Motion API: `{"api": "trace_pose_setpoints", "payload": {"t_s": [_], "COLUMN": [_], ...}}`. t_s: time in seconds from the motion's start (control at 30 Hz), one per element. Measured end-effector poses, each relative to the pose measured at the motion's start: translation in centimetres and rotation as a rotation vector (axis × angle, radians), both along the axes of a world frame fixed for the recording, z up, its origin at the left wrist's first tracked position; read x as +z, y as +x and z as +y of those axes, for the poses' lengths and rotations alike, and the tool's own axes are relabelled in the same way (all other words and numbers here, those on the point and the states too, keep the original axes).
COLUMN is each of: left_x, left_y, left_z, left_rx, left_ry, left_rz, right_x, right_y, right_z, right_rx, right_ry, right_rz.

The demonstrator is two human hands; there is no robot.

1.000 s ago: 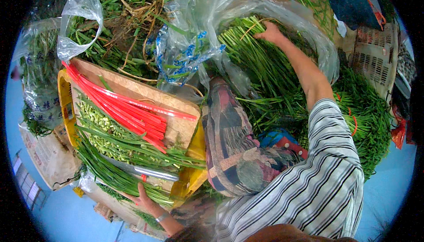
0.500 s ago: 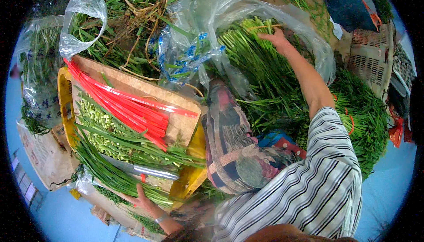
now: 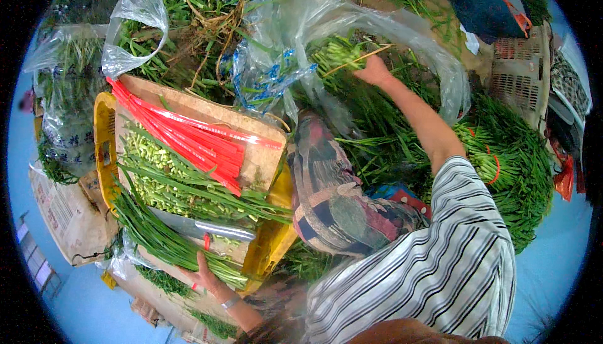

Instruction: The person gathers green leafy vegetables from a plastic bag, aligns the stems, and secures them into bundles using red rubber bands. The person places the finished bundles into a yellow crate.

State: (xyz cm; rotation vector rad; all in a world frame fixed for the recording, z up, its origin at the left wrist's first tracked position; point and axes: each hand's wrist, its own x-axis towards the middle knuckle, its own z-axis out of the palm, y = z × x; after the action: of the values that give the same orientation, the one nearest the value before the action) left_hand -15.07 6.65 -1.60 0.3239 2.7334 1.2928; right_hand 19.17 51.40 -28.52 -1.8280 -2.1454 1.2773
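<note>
My right hand (image 3: 374, 71) reaches far forward into a big clear plastic bag (image 3: 433, 61) full of long green chives (image 3: 377, 130) and closes on a few stalks (image 3: 344, 55) at the top of the pile. My left hand (image 3: 207, 277) is low at the near edge of a wooden board (image 3: 251, 127), gripping a bundle of chives (image 3: 163, 237) that lies across it. A flat metal knife blade (image 3: 201, 226) lies on the board just above that hand. Red plastic ties (image 3: 195, 140) and a heap of trimmed green stems (image 3: 169, 177) cover the board.
The board sits on a yellow crate (image 3: 103, 149). More bagged greens (image 3: 188, 24) stand behind it, another bag (image 3: 66, 105) and a cardboard box (image 3: 66, 215) on the left. Tied chive bunches (image 3: 509, 168) pile up on the right beside a beige basket (image 3: 518, 74). My patterned knee (image 3: 333, 193) is in the middle.
My right hand has moved up and left, deeper into the clear bag, and now closes on stalks. My left hand has stayed on the bundle at the board's near edge.
</note>
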Motion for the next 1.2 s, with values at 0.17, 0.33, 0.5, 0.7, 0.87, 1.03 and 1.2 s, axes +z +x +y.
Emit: {"api": "trace_pose_setpoints", "payload": {"t_s": [0.17, 0.33, 0.5, 0.7, 0.87, 1.03, 1.2], "left_x": [-1.0, -2.3, -1.5, -2.4, -1.1, -0.7, -0.9], "left_y": [-1.5, -2.7, -2.2, -3.4, -2.5, -2.3, -2.9], "left_z": [-2.4, -4.8, -3.4, -4.8, -3.7, -3.5, -4.9], "left_rx": [0.02, -0.027, -0.052, -0.105, -0.093, -0.115, 0.009], "left_ry": [0.09, 0.134, 0.132, 0.073, -0.04, -0.019, -0.309], "left_rz": [-0.12, -0.067, -0.047, 0.019, 0.13, 0.135, 0.228], "right_x": [-3.1, -1.2, -4.3, -0.1, 1.4, 1.8, 6.2], "right_y": [-1.7, -2.9, -0.4, 3.5, 2.8, 2.1, 3.8], "right_z": [-2.8, -4.5, -3.3, -4.4, -5.0, -5.7, -6.1], "right_rx": [0.303, 0.274, -0.011, -0.082, 0.048, 0.048, 0.067], "right_ry": [0.638, 0.603, 0.503, 0.281, 0.388, 0.084, 0.015], "right_rz": [-0.303, -0.221, 0.11, 0.073, -0.019, 0.064, -0.028]}}
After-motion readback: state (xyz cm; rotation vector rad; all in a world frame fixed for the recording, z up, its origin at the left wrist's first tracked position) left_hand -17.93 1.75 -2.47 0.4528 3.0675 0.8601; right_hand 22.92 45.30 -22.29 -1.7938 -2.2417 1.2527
